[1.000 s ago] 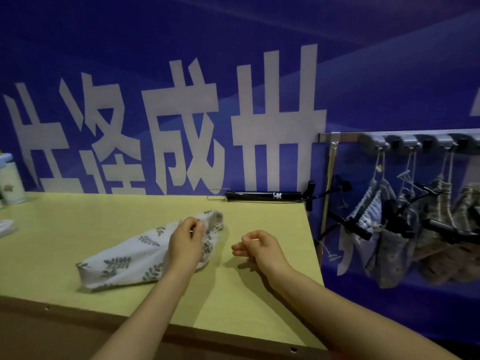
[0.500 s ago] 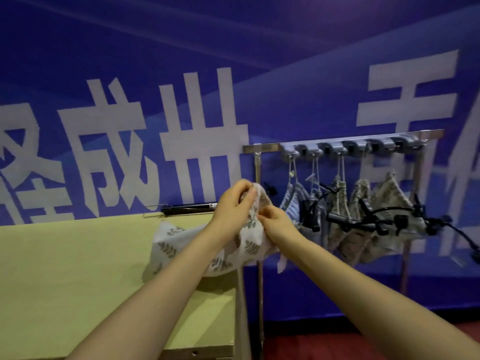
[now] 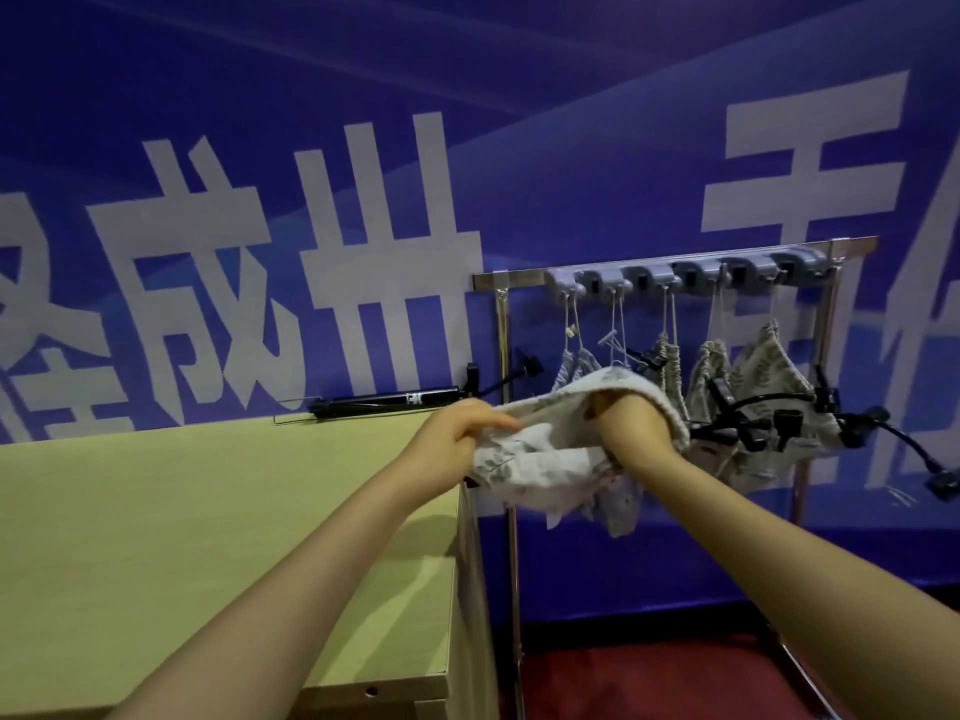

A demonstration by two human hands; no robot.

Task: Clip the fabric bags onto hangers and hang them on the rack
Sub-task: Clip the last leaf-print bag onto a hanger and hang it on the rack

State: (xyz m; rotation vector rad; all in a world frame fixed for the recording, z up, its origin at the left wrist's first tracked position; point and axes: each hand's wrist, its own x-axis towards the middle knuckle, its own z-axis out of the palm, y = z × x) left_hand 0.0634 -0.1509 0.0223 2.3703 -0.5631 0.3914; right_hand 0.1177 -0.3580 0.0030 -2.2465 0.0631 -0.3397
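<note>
a yellow tabletop [image 3: 208,511] fills the left, with a black pump [image 3: 384,400] lying along its far edge. above the far right corner the left hand [image 3: 457,439] grips the fabric bag [image 3: 540,459], fingers curled round a bunched fold. the leaf-printed bag hangs in the air just past the tabletop's right edge, in front of the rack [image 3: 519,279]. the right hand [image 3: 628,426] is pushed into the bag's mouth; its fingers are hidden, so i cannot tell their grip. other bags [image 3: 769,366] hang from the rack behind.
</note>
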